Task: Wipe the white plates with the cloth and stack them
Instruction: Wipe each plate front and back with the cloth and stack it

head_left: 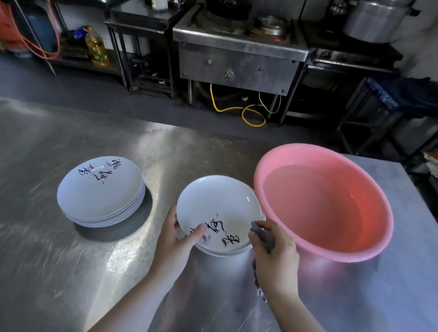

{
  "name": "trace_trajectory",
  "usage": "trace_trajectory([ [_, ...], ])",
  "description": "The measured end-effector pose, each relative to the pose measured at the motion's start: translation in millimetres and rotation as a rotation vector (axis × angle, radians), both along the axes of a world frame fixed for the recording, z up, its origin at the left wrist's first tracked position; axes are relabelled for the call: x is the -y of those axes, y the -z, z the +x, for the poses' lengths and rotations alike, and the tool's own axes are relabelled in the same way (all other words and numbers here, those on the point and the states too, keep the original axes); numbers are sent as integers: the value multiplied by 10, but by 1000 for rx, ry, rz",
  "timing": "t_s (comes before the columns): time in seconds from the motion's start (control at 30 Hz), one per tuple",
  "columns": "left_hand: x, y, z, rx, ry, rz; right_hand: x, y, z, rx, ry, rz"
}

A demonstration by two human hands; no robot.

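So the big steel tabletop point(39, 268) carries everything here. Biggest thing on it is the pink basin point(365, 251) with water inside, sitting just beyond and to the outer side of the right hand point(276, 255), its rim nearly touching the plate being worked on. Next down in size is the stack of white plates point(100, 192), well off to the outer side of the left hand point(174, 245), with black calligraphy and little pink marks on the top one.

Between the two hands there's a white plate point(219, 206) with the same lettering, and it looks like it's resting on at least one more plate underneath, since a second rim peeks out at the near edge. Left hand grips that plate's near-left rim, thumb curled over onto the inside face, fingers tucked below. Right hand is bunched around a grey cloth point(265, 238), pressing a fold of it against the plate's near-right rim, while the rest of the cloth hangs down below the palm toward the wrist.
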State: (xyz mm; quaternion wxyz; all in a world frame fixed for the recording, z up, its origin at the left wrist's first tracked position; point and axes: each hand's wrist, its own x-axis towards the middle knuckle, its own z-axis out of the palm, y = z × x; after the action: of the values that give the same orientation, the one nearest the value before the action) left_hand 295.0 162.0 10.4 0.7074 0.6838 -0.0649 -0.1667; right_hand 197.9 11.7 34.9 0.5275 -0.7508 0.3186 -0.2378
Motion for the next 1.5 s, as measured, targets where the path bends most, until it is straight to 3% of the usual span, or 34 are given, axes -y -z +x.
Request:
trace_trajectory([
  [0.33,76,107,112,-108,81,43,19,94,124,-230,2,-360],
  [0.73,76,89,119,-164,62,25,-23,157,239,-321,-79,-146],
  [1.13,-304,134,346,-118,-78,16,-375,218,570,-278,-167,-149],
  [1.5,-303,75,354,7,-17,40,-410,42,528,-196,-82,-219],
])
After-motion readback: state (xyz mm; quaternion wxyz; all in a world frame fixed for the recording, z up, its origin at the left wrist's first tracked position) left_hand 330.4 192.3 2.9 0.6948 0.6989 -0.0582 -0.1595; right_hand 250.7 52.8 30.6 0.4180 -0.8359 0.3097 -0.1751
